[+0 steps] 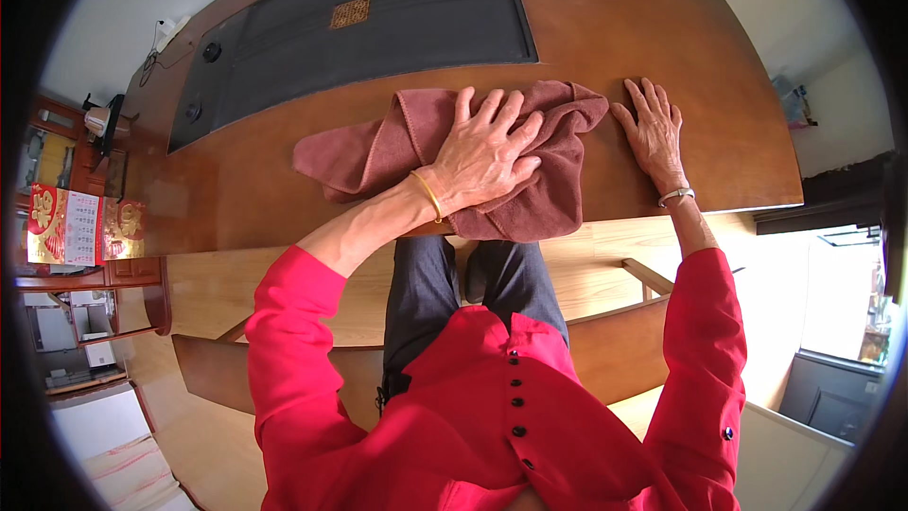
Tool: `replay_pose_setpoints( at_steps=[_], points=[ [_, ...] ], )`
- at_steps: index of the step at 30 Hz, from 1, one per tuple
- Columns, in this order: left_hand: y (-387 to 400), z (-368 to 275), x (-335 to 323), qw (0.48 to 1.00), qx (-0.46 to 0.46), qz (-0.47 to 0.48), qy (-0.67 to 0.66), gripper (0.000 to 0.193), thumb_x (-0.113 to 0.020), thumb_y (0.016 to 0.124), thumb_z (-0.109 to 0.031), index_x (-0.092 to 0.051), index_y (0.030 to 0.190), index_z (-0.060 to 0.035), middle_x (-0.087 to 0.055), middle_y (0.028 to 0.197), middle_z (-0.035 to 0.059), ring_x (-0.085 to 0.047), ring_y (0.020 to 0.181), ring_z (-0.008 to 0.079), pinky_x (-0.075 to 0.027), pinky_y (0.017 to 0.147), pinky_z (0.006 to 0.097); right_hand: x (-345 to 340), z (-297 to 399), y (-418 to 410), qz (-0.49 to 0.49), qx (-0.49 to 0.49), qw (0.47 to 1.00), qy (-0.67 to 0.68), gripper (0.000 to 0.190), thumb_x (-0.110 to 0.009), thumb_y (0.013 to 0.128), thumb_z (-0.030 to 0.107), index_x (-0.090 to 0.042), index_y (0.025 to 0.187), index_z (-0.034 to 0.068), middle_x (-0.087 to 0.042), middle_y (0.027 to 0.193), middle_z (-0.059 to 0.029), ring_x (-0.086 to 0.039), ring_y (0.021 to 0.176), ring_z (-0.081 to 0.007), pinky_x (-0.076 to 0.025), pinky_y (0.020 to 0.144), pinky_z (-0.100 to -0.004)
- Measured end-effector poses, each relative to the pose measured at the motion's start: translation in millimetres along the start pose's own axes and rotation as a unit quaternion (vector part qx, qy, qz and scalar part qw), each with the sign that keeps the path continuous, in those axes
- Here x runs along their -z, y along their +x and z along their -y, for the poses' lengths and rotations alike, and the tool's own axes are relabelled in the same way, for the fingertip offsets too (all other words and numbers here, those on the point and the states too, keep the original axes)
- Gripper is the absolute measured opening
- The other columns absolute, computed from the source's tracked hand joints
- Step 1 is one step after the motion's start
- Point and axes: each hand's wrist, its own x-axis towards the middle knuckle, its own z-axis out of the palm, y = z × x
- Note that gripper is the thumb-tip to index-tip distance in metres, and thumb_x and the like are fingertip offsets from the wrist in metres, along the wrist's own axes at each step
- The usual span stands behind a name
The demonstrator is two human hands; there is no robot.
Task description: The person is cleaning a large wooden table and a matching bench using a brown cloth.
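Observation:
A brown cloth [383, 149] lies bunched on a wooden table [624, 21], along the edge nearest me, with part of it overhanging that edge. My left hand [486, 149], with a yellow bangle at the wrist, presses on the cloth with its fingers spread. Flat on the bare wood to the right of the cloth rests my right hand [652, 135], a silver-coloured bracelet at its wrist. It holds nothing and does not touch the cloth.
A dark tray [425, 28] is set into the table beyond the cloth. A power strip [172, 33] with a cable lies at the far left edge. Behind my legs stands a wooden bench [624, 348]. Red and gold calendars [81, 227] hang at the left.

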Motion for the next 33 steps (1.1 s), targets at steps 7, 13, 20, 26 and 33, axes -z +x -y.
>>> replay_pose_setpoints(
  at_steps=[7, 13, 20, 26, 33],
  points=[
    [-11.5, 39.4, 5.5, 0.994, 0.029, 0.007, 0.101, 0.044, -0.058, 0.087, -0.028, -0.054, 0.127, -0.0099, -0.052, 0.128, 0.0134, -0.050, 0.115, 0.0304, -0.037, 0.094, 0.0489, -0.1, -5.4, -2.1, 0.010, -0.010, 1.000, 0.019, 0.060, -0.045, 0.093, 0.053, -0.047, 0.137, 0.013, -0.039, 0.145, -0.0143, -0.031, 0.136, -0.0319, -0.020, 0.109, -0.0532],
    [-48.0, 129.3, 23.5, 0.961, 0.172, 0.020, 0.216, 0.039, -0.056, 0.089, -0.032, -0.051, 0.122, -0.0123, -0.055, 0.113, 0.0071, -0.054, 0.105, 0.0258, -0.043, 0.082, 0.0488, -2.2, -3.5, -0.9, 0.007, -0.003, 1.000, 0.029, 0.060, -0.045, 0.093, 0.053, -0.047, 0.137, 0.013, -0.039, 0.146, -0.0139, -0.031, 0.137, -0.0320, -0.020, 0.109, -0.0534],
    [-58.3, 159.9, 27.7, 0.925, 0.300, 0.044, 0.230, 0.046, -0.049, 0.095, -0.041, -0.051, 0.130, -0.0108, -0.056, 0.126, 0.0167, -0.054, 0.111, 0.0353, -0.042, 0.089, 0.0509, 0.6, -3.3, -0.8, 0.009, -0.009, 1.000, 0.009, 0.058, -0.046, 0.093, 0.051, -0.048, 0.137, 0.013, -0.040, 0.145, -0.0132, -0.031, 0.136, -0.0307, -0.021, 0.109, -0.0522],
    [-50.1, 152.0, 24.5, 0.929, 0.299, 0.034, 0.215, 0.043, -0.052, 0.093, -0.037, -0.055, 0.126, -0.0109, -0.057, 0.125, 0.0130, -0.054, 0.109, 0.0339, -0.042, 0.089, 0.0493, 1.2, -0.5, 0.5, -0.002, -0.007, 1.000, 0.013, 0.057, -0.047, 0.093, 0.050, -0.048, 0.136, 0.012, -0.041, 0.144, -0.0133, -0.032, 0.135, -0.0308, -0.021, 0.109, -0.0526],
    [-13.5, 98.0, -2.2, 0.968, 0.200, -0.029, 0.148, 0.039, -0.055, 0.088, -0.032, -0.056, 0.121, -0.0100, -0.057, 0.119, 0.0074, -0.052, 0.107, 0.0289, -0.039, 0.089, 0.0458, 1.0, -1.5, -1.5, 0.001, -0.014, 1.000, 0.013, 0.057, -0.047, 0.093, 0.050, -0.048, 0.136, 0.012, -0.040, 0.144, -0.0135, -0.032, 0.135, -0.0310, -0.020, 0.109, -0.0532]
  ],
)
